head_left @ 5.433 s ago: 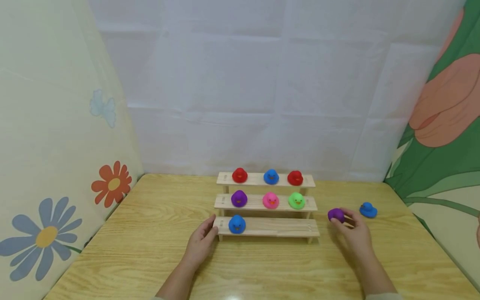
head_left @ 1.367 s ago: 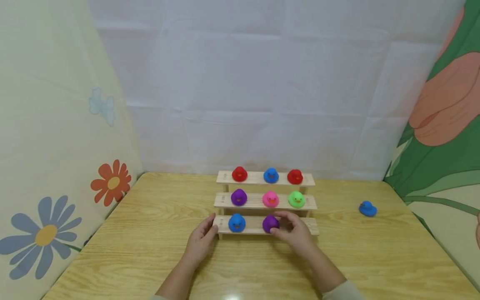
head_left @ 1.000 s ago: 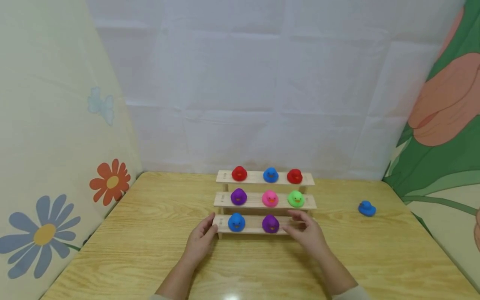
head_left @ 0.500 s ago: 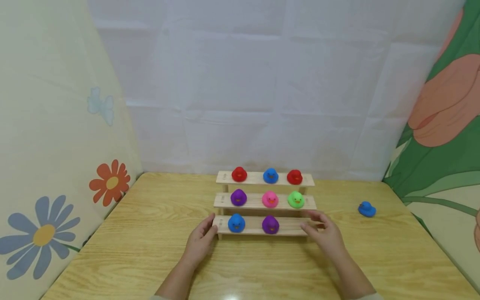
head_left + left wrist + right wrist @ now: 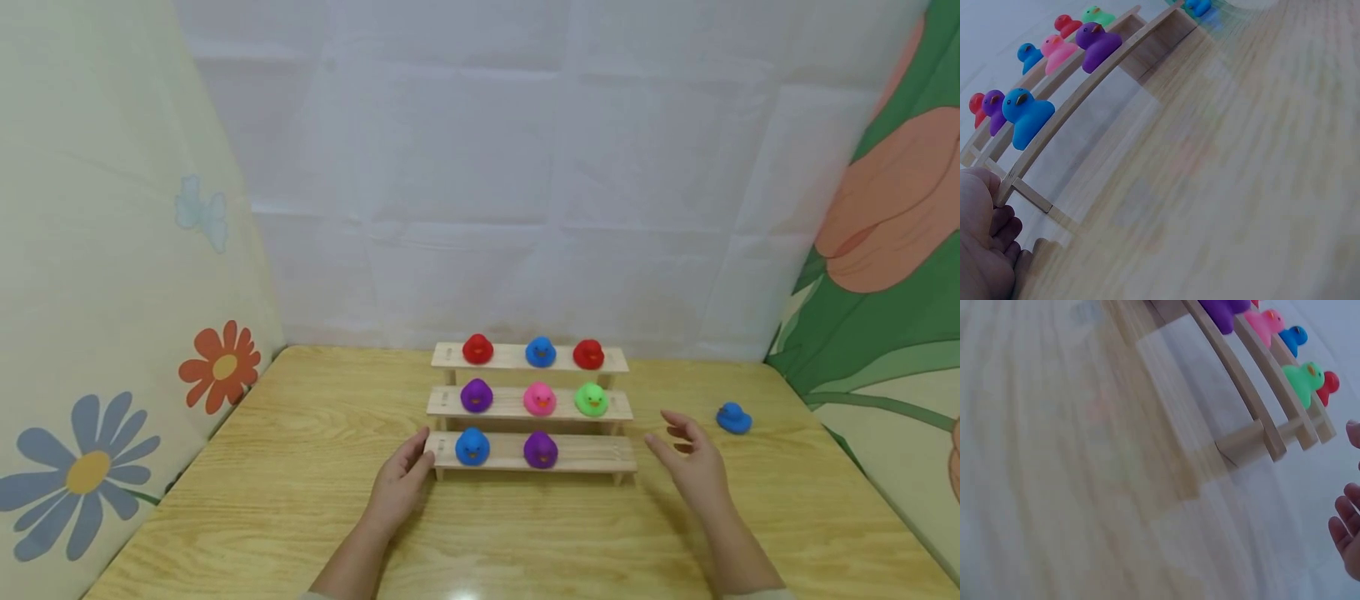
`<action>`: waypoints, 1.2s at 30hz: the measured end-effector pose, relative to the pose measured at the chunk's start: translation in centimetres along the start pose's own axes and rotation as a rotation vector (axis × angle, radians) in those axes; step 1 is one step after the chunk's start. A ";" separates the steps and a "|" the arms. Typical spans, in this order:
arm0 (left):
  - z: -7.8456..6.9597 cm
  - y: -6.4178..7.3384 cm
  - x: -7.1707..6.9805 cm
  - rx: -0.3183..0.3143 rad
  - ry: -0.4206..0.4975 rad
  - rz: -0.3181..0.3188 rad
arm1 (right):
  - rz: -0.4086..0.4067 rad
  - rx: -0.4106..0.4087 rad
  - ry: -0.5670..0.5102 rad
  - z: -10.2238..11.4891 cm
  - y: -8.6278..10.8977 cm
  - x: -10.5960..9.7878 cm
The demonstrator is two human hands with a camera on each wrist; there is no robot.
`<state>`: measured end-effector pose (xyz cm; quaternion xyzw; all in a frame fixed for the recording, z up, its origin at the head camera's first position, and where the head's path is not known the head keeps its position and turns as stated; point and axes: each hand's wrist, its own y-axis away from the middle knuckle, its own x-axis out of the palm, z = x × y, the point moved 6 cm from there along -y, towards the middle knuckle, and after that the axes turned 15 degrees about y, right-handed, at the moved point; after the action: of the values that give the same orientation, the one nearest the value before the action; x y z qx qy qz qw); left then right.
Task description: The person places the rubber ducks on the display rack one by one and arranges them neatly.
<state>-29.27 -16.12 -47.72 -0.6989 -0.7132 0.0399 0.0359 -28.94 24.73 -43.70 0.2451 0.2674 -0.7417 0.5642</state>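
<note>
A three-tier wooden display rack (image 5: 585, 451) stands on the table. My left hand (image 5: 401, 481) holds the left end of its lowest shelf, thumb over the edge and fingers curled beside it in the left wrist view. On that shelf sit a blue rubber duck (image 5: 472, 447) and a purple rubber duck (image 5: 541, 450), the shelf's right part being bare wood. My right hand (image 5: 699, 473) hovers to the right of the rack, thumb and fingers spread apart around nothing. Beyond its fingers, a loose blue rubber duck (image 5: 733, 418) lies on the table.
The middle shelf bears purple (image 5: 477, 396), pink (image 5: 540, 399) and green (image 5: 592, 400) ducks. Up on the top shelf are a red duck (image 5: 477, 349), a blue duck (image 5: 541, 352) and another red duck (image 5: 588, 355). A white cloth (image 5: 450, 167) hangs behind the wooden table (image 5: 330, 417).
My right hand carried the purple duck from the right onto the lowest shelf, let it go there, then drew back rightward past the rack's end. The left hand stayed at the shelf's left end.
</note>
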 end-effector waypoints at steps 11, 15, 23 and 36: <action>0.2 0.0 -0.1 0.011 -0.005 0.003 | -0.066 0.023 0.029 -2.4 -1.5 -2.1; 0.3 0.0 -0.1 0.011 -0.009 0.005 | -0.093 0.043 0.048 -3.4 -2.1 -3.0; 0.4 0.0 -0.1 0.005 -0.009 0.004 | -0.128 0.093 0.093 -5.2 -3.1 -4.4; 0.1 0.0 -0.1 0.008 -0.001 0.011 | -0.165 0.140 0.142 -7.1 -4.3 -5.7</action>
<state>-29.28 -16.20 -47.84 -0.7026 -0.7092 0.0432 0.0383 -31.25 34.45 -44.62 0.3130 0.2735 -0.7832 0.4624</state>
